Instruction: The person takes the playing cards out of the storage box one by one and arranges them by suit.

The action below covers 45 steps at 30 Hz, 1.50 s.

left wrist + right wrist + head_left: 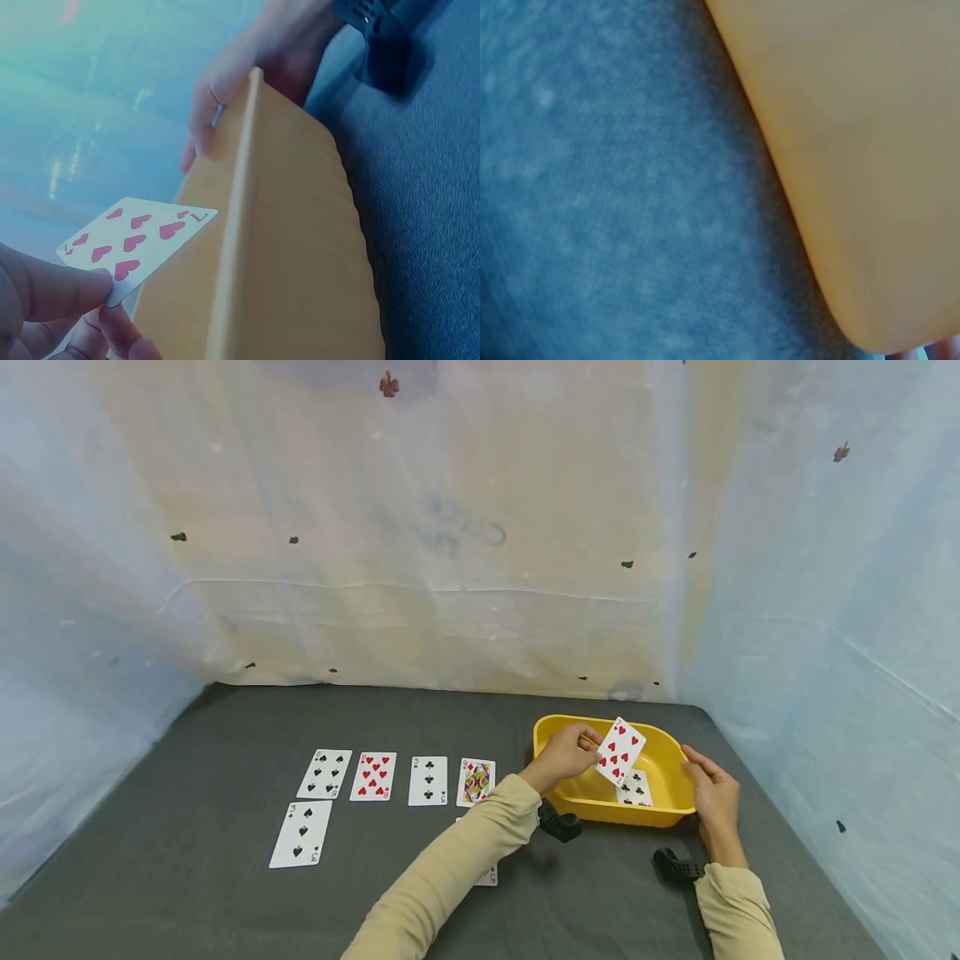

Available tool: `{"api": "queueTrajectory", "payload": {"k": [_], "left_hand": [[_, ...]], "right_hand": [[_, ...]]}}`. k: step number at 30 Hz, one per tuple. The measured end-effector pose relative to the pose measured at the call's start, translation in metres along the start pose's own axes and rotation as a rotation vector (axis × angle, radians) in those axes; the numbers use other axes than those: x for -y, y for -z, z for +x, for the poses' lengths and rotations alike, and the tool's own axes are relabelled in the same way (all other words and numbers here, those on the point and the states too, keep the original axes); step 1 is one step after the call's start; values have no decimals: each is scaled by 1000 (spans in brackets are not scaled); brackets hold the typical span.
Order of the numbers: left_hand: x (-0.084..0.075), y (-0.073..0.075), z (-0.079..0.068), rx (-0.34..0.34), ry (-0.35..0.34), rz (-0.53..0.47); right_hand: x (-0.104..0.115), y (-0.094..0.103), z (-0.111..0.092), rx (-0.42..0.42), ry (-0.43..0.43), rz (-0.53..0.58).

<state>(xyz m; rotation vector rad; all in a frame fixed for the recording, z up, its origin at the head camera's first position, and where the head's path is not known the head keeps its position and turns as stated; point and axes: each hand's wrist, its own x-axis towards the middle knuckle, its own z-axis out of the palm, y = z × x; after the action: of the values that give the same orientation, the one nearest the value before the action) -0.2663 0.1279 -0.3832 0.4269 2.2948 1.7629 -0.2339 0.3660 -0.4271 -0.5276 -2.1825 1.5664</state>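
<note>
My left hand pinches a seven of hearts playing card by its edge, above a yellow plastic tub. The left wrist view shows thumb and fingertips on one corner of that card, which is tilted and face-on to the camera. At the tub's right end, my right hand grips the rim. Inside the tub lies a clubs card, partly covered by the held card. The right wrist view is mostly filled by the tub's outer wall; only fingertips show at its lower edge.
Left of the tub, a row holds a spades card, a hearts card, a three of clubs and a diamonds face card. Below sits a three of spades. My left sleeve hides most of another card. Cloth walls surround the grey table.
</note>
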Motion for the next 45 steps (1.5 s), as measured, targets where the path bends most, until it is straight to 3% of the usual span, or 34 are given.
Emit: {"api": "queueTrajectory", "payload": {"k": [7,15,23,34,45], "left_hand": [[1,8,-3,48,-2,-130],[-3,21,-16,100,-15,-208],[-7,35,-27,104,-51,-302],[0,55,-48,83,-91,-325],[13,88,-78,59,-114,-359]], "right_hand": [[1,-1,0,7,7,15],[-1,0,1,19,-16,2],[-2,0,-1,-9,43,-1],[2,1,-2,-3,22,-14],[0,0,-1,14,8,-21]]}}
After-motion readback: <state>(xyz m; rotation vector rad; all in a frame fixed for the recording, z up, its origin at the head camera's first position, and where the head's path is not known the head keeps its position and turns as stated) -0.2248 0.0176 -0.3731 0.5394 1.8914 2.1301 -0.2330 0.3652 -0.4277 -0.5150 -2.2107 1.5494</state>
